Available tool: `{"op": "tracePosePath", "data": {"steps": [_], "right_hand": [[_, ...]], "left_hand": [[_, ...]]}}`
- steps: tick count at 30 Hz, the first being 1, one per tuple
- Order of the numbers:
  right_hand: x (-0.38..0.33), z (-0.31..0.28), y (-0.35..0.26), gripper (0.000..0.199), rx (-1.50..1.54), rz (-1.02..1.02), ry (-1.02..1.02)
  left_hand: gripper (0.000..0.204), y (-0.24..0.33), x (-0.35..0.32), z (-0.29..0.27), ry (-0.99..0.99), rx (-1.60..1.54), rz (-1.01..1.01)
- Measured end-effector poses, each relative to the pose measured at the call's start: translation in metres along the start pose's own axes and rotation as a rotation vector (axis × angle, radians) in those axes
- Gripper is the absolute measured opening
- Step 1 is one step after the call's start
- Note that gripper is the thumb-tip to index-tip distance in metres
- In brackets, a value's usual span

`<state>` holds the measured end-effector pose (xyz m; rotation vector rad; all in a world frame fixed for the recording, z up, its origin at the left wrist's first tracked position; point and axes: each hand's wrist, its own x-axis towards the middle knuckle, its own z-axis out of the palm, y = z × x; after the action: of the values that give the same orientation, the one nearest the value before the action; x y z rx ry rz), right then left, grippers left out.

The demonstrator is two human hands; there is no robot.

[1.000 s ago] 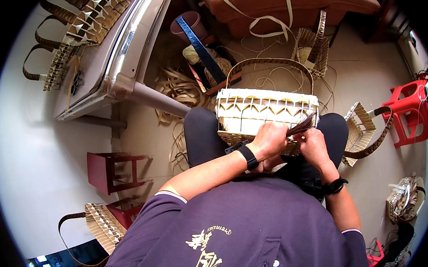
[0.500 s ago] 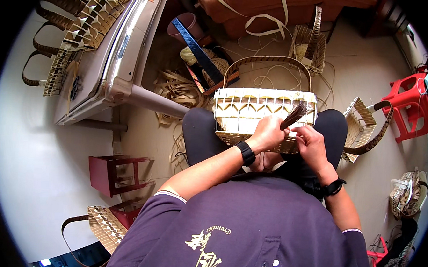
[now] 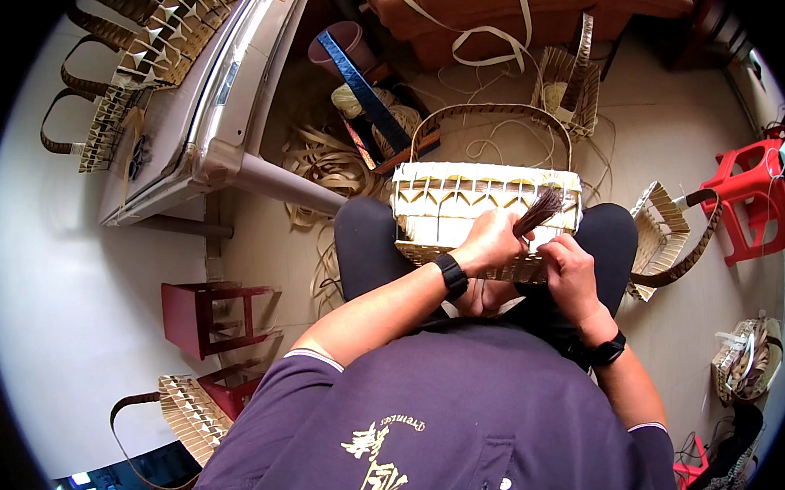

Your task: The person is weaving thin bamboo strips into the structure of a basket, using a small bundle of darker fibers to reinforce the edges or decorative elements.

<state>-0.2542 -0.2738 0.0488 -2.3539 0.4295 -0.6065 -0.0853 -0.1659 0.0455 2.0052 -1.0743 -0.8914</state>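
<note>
Between my knees stands a pale woven basket [image 3: 452, 214] with zigzag trim and a tall brown arched handle [image 3: 493, 110]. My left hand [image 3: 492, 241] is closed round a bundle of dark brown fibres [image 3: 541, 210], its frayed end pointing up and to the right across the basket's near side. Just to the right of it, my right hand [image 3: 569, 265] is pinched at the basket's near right side. Whatever lies between those fingertips is too small to make out. The lower part of the basket is partly hidden by my hands.
Left stands a table [image 3: 245, 180] with several woven baskets [image 3: 168, 47] on it. Beyond my left knee lie loose pale strips [image 3: 326, 166] and a box of cord [image 3: 390, 125]. A handled basket [image 3: 661, 228] and a red stool [image 3: 754, 206] are at right.
My right hand has shifted slightly down, its fingers drawn closer together. My left hand and the fibre bundle have barely moved. The basket stays in place.
</note>
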Motion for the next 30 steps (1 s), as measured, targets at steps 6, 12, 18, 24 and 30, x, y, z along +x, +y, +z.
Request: {"op": "tracePosePath", "data": {"steps": [6, 12, 18, 24, 30], "right_hand": [[0.014, -0.003, -0.005, 0.018, -0.057, 0.119, -0.068], [0.009, -0.002, -0.002, 0.023, -0.015, 0.160, -0.070], [-0.002, 0.000, 0.000, 0.025, -0.217, -0.054, -0.065], [0.001, 0.004, -0.013, 0.025, -0.381, -0.112, -0.090], [0.003, 0.005, -0.015, 0.022, -0.351, 0.112, -0.201]], "left_hand": [[0.020, 0.000, -0.001, 0.000, -0.027, 0.009, -0.017], [0.016, -0.001, 0.001, 0.007, -0.013, -0.016, -0.065], [0.016, 0.005, 0.002, 0.017, 0.148, 0.122, 0.062], [0.022, -0.003, -0.001, 0.012, 0.144, 0.010, 0.041], [0.026, -0.003, -0.004, 0.008, 0.114, -0.061, 0.059]]}}
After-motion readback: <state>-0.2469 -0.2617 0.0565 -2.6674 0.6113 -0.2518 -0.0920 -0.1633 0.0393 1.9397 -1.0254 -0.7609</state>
